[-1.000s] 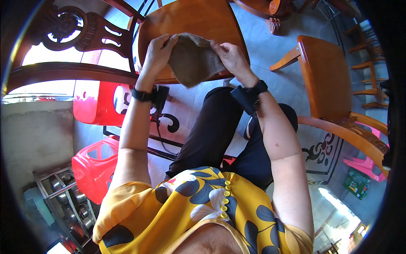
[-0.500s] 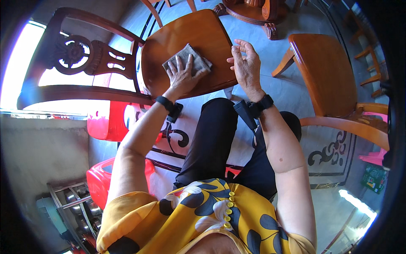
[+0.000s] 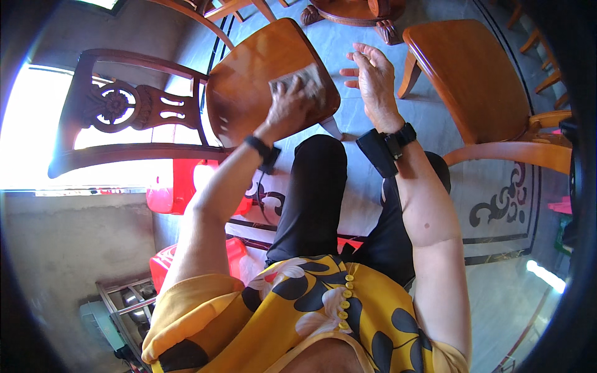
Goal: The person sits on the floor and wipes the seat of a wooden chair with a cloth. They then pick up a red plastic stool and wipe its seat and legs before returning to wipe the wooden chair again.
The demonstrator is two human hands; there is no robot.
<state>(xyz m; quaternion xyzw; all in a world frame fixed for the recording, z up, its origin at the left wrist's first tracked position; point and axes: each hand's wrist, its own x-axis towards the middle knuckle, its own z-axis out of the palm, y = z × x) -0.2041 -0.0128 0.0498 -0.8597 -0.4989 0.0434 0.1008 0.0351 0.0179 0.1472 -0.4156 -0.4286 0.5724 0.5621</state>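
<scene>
A folded grey cloth [image 3: 316, 79] lies on the polished brown seat of a wooden chair [image 3: 239, 78], near the seat's right edge. My left hand [image 3: 290, 107] holds it down against the wood, fingers over its top; motion blurs both. Light streaks show on the seat's surface. My right hand [image 3: 377, 84] is in the air just right of the seat, fingers apart and slightly bent, with nothing in it. The chair's carved back [image 3: 118, 107] extends to the left.
A second wooden chair [image 3: 469, 78] stands at the right. Red plastic stools [image 3: 171, 189] are below the first chair's back, beside a grey wall [image 3: 74, 230]. A carved table base [image 3: 357, 12] shows at the far edge. A metal rack [image 3: 127, 298] stands lower left.
My left hand and the cloth have moved right across the seat, toward its right edge. My right hand has risen slightly and shifted right. The whole view has shifted a little.
</scene>
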